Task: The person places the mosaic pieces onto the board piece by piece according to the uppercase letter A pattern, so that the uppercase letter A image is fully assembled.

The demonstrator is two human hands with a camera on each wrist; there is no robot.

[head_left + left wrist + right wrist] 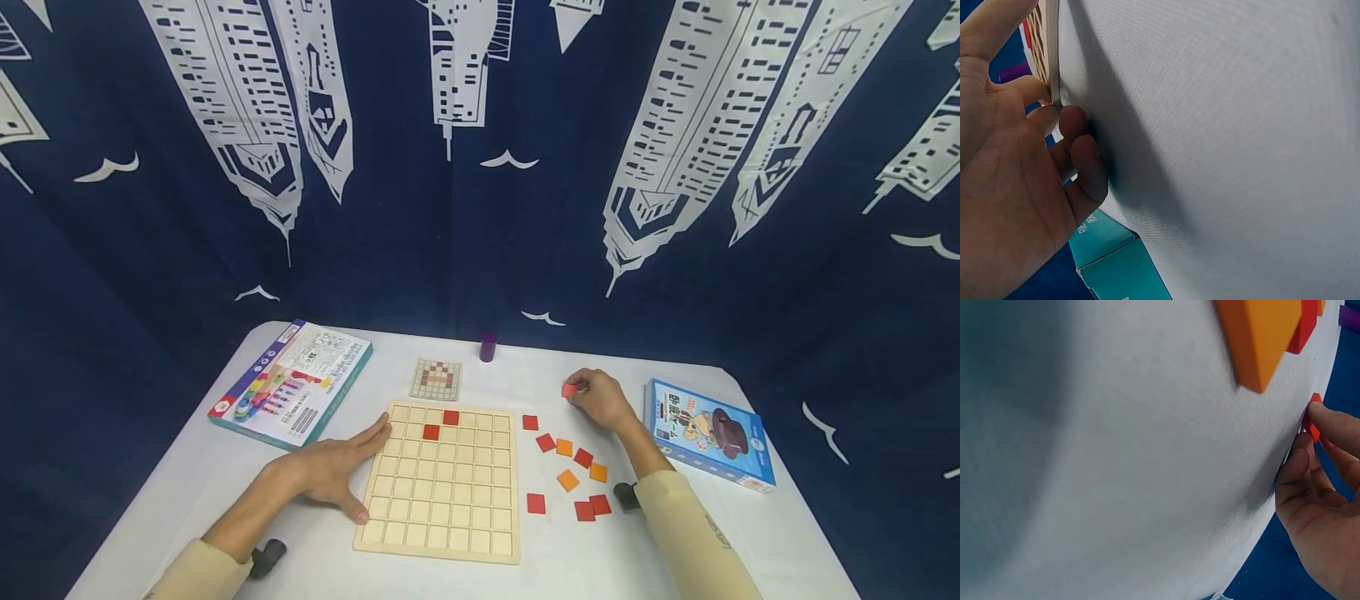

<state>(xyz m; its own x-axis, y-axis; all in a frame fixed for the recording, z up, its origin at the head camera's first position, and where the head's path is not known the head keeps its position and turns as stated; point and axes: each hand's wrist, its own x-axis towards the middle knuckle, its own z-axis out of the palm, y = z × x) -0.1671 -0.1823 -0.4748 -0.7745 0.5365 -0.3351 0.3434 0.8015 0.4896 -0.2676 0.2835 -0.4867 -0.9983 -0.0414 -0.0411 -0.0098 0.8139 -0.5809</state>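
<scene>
Between thumb and fingers, my right hand (602, 400) pinches a red square tile (569, 390) at the far right of the table; the right wrist view shows this tile (1314, 417) edge-on. My left hand (337, 467) lies spread along the left edge of a pale wooden grid board (442, 471), thumb and fingertips at its rim. Two red tiles (451, 417) sit in cells near the board's top, diagonal to each other. Right of the board, several loose red tiles (536, 503) and a few orange tiles (567, 480) are scattered on the white table.
Behind the board lie a small pattern card (436, 380) and a purple cylinder (487, 347), which stands upright. A teal-sided game box (292, 383) lies at the left, a blue box (708, 433) at the right beside my right forearm. A dark blue curtain (450, 250) hangs behind the table.
</scene>
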